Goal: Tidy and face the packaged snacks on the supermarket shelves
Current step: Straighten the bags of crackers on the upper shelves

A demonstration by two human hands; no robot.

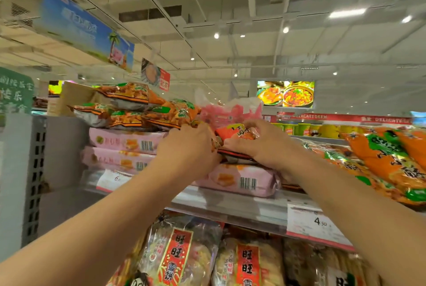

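**Inspector:** Snacks on the top shelf, status. One orange bag sits on top of the pink packs, near the middle of the shelf, between the orange pile at left and more orange bags at right.

**Clerk:** And the hands?

**Inspector:** Both are on that bag and close together. Left hand has its fingers curled over the bag's left end; right hand grips the right end, fingers over the top, thumb along the lower edge. Neither hand is free.

**Clerk:** So which step is this?

**Inspector:** My judgement: one stray bag is being settled or lifted (it sits alone on a different product). Whether it is going down or coming up, I cannot tell. The left pile is heaped crookedly, and the pink packs show barcodes outward, so facing is far from finished on this shelf.

**Clerk:** Next move?

**Inspector:** Probably carrying the bag to one of the orange groups and laying it flat, front outward. It calls for a light, two-handed hold, since the bag looks soft and its contents likely brittle. The left pile leans toward the left hand; a careless nudge could slide bags off the edge.

**Clerk:** Below?

**Inspector:** Lower shelf holds red-labelled packs, upright, not being handled. Price tag on the rail reads partly; I make out a 4.
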